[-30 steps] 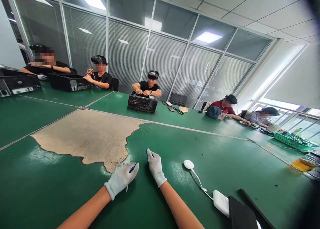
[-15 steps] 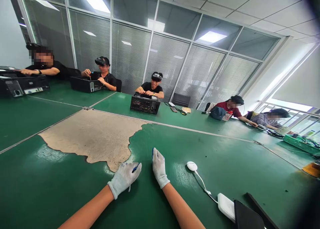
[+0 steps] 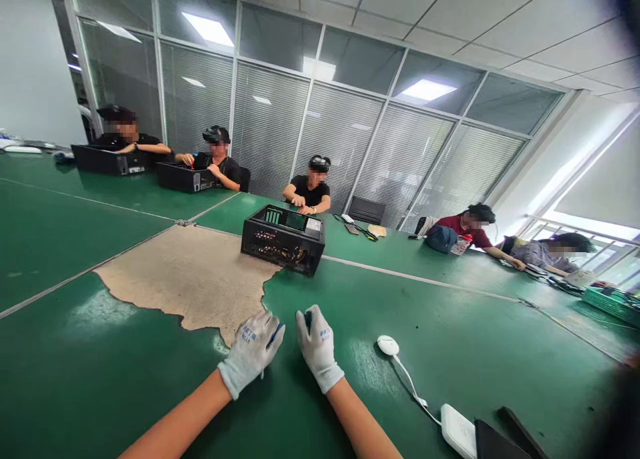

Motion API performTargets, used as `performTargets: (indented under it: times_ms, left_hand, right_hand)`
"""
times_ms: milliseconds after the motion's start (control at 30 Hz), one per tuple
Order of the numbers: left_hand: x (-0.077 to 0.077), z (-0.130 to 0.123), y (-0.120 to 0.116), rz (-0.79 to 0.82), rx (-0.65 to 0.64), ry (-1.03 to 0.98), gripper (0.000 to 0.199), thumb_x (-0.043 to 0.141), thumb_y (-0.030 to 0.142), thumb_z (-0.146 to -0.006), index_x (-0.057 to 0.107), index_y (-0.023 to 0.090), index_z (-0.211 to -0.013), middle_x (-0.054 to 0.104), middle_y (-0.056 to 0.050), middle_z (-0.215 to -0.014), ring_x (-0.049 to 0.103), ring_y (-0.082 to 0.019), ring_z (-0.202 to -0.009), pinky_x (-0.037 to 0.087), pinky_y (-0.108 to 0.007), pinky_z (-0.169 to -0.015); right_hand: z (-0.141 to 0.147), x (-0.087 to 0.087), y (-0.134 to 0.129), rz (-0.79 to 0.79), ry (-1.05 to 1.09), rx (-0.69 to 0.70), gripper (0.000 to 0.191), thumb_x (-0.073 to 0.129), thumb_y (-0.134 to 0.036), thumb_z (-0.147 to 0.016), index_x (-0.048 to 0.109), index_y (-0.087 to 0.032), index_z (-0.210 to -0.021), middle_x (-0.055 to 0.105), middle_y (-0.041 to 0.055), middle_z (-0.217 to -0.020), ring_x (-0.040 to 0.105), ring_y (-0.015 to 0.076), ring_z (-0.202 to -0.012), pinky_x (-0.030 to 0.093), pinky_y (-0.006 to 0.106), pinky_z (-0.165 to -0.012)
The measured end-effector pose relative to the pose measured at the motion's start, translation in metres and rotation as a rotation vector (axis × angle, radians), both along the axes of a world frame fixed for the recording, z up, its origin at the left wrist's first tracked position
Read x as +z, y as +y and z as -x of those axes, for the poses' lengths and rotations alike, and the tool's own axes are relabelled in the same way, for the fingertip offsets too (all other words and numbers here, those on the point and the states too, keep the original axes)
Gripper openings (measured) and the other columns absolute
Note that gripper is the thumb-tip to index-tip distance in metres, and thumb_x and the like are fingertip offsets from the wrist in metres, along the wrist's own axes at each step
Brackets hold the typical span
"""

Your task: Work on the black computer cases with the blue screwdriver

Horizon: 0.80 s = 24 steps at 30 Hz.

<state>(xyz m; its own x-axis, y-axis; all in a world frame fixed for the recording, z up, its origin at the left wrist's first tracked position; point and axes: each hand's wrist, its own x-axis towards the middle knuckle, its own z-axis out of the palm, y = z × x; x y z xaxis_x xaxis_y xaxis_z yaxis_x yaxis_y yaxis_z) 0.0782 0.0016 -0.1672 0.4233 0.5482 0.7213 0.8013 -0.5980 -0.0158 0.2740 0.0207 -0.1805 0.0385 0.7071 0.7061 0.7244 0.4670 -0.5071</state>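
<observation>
My left hand, in a white work glove with blue on the palm side, rests on the green table by the ragged edge of a bare tan patch. Its fingers are loosely bent, the thumb apart, and I see nothing in it. To its right lies my right hand, gloved alike, with thumb and bent fingers apart and nothing visible between them. Beyond both hands stands a black computer case, its top side open; neither hand touches it.
Right of my hands, a white round puck is cabled to a white block beside a black flat device. Co-workers sit across the table, two with black cases. A green basket stands far right.
The computer case has come across the table seam towards me, away from the co-worker behind it. My right hand has turned, its back now facing up. The view has tilted slightly.
</observation>
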Motion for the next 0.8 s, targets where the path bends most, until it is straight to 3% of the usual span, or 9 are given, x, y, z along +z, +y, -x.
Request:
performTargets:
  times_ms: [133, 200, 267, 367, 500, 667, 800]
  left_hand:
    - [0.065, 0.012, 0.009, -0.060, 0.159, -0.092, 0.024, 0.042, 0.032, -0.106, 0.062, 0.020, -0.103, 0.066, -0.012, -0.102, 0.063, -0.028, -0.093, 0.052, -0.044, -0.083]
    - [0.093, 0.022, 0.028, -0.030, 0.244, -0.156, 0.026, 0.039, 0.033, -0.107, 0.061, 0.019, -0.107, 0.065, -0.013, -0.105, 0.062, -0.028, -0.097, 0.051, -0.044, -0.086]
    - [0.110, 0.033, 0.057, 0.007, 0.303, -0.158, 0.031, 0.037, 0.036, -0.107, 0.061, 0.017, -0.113, 0.065, -0.015, -0.110, 0.062, -0.030, -0.103, 0.051, -0.044, -0.091]
    - [0.118, 0.045, 0.112, 0.078, 0.253, -0.029, 0.038, 0.040, 0.039, -0.106, 0.059, 0.014, -0.127, 0.065, -0.017, -0.128, 0.061, -0.031, -0.117, 0.047, -0.045, -0.102]
    - [0.115, 0.050, 0.171, 0.214, 0.099, 0.240, 0.055, 0.059, 0.044, -0.098, 0.053, 0.013, -0.143, 0.055, -0.020, -0.150, 0.050, -0.032, -0.138, 0.035, -0.047, -0.119]
    - [0.112, 0.049, 0.192, 0.259, 0.091, 0.332, 0.052, 0.067, 0.030, -0.091, 0.056, 0.011, -0.139, 0.060, -0.021, -0.144, 0.056, -0.032, -0.133, 0.038, -0.044, -0.116]
    - [0.117, 0.048, 0.196, 0.270, 0.078, 0.360, 0.047, 0.067, 0.038, -0.092, 0.060, 0.015, -0.133, 0.066, -0.017, -0.135, 0.062, -0.031, -0.125, 0.044, -0.040, -0.108]
  right_hand:
    - [0.016, 0.055, -0.001, -0.186, -0.245, -0.053, 0.029, 0.056, -0.038, -0.101, 0.056, -0.017, -0.121, 0.062, 0.0141, -0.114, 0.055, 0.0273, -0.108, 0.047, 0.046, -0.097]
    - [0.027, 0.089, 0.020, -0.211, -0.335, -0.103, 0.038, 0.057, -0.042, -0.101, 0.052, -0.016, -0.128, 0.059, 0.0169, -0.124, 0.053, 0.0293, -0.117, 0.045, 0.047, -0.103]
    - [0.035, 0.117, 0.053, -0.173, -0.448, -0.116, 0.044, 0.057, -0.047, -0.101, 0.052, -0.014, -0.130, 0.059, 0.0176, -0.128, 0.053, 0.0299, -0.121, 0.043, 0.046, -0.106]
    - [0.041, 0.136, 0.105, 0.017, -0.692, -0.085, 0.052, 0.061, -0.055, -0.097, 0.054, -0.014, -0.128, 0.061, 0.0173, -0.125, 0.056, 0.0299, -0.119, 0.044, 0.044, -0.104]
    - [0.040, 0.131, 0.142, 0.226, -0.866, -0.082, 0.060, 0.063, -0.063, -0.093, 0.054, -0.015, -0.128, 0.066, 0.0139, -0.119, 0.064, 0.0280, -0.107, 0.050, 0.039, -0.091]
    - [0.039, 0.133, 0.147, 0.290, -0.942, -0.062, 0.057, 0.058, -0.064, -0.095, 0.056, -0.016, -0.125, 0.068, 0.0150, -0.120, 0.068, 0.0280, -0.105, 0.053, 0.037, -0.083]
    - [0.038, 0.140, 0.150, 0.319, -0.972, -0.046, 0.054, 0.061, -0.062, -0.095, 0.059, -0.016, -0.123, 0.071, 0.0148, -0.118, 0.071, 0.0283, -0.103, 0.053, 0.035, -0.081]
